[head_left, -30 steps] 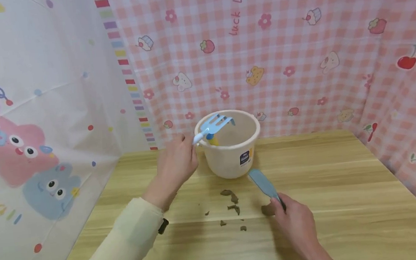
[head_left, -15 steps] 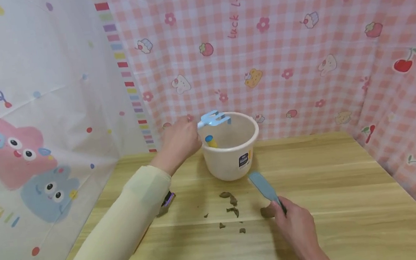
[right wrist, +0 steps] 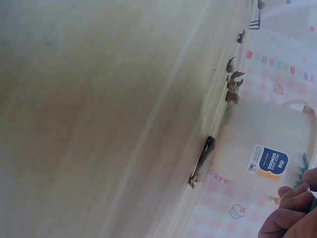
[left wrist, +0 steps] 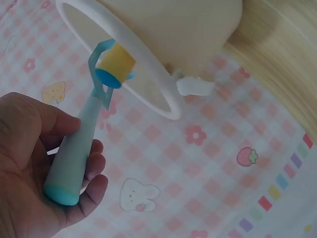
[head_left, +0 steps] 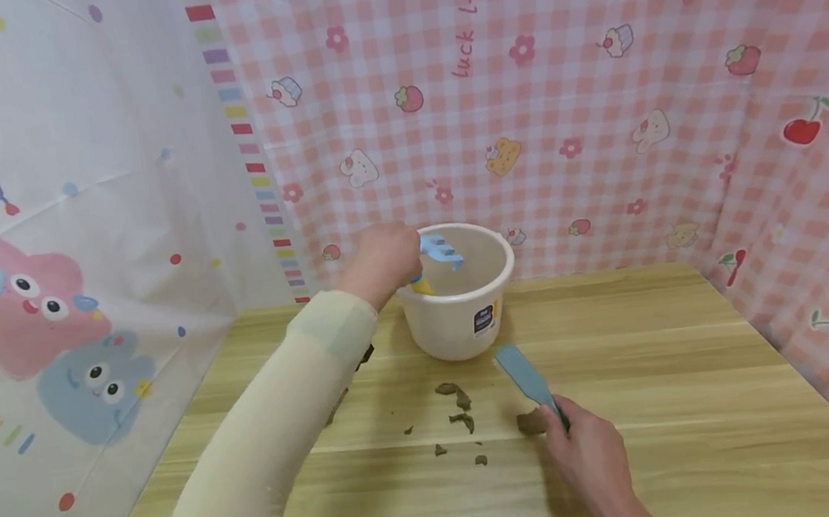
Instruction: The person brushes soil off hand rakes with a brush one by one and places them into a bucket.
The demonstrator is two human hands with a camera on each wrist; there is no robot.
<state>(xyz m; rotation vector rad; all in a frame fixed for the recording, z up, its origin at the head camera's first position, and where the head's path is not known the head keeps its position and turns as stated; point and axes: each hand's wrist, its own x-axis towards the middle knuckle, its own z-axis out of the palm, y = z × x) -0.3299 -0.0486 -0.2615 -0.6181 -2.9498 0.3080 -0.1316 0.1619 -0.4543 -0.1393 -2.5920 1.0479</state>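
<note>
My left hand [head_left: 385,261] grips the pale handle of a light-blue toy rake [head_left: 439,249], its tines over the mouth of a cream bucket [head_left: 454,325]. In the left wrist view the thumb and fingers curl round the rake's handle [left wrist: 74,158]. Close to the tines, a yellow handle with a blue end [left wrist: 119,62] sticks out of the bucket. My right hand [head_left: 590,450] holds a flat blue-grey spatula [head_left: 525,374] above the table, its blade pointing toward the bucket. Beside these fingers lies a brown lump [head_left: 530,423], partly hidden by the hand.
Several brown scraps [head_left: 462,400] lie on the wooden table [head_left: 665,367] in front of the bucket. Dark items rest partly hidden under the left sleeve [head_left: 267,439]. A pink checked cloth [head_left: 564,102] hangs close behind the bucket, and a white printed cloth stands at left.
My left hand has moved right, over the bucket's left rim, and the rake's tines have tilted down into its mouth. The right hand with the spatula has hardly moved.
</note>
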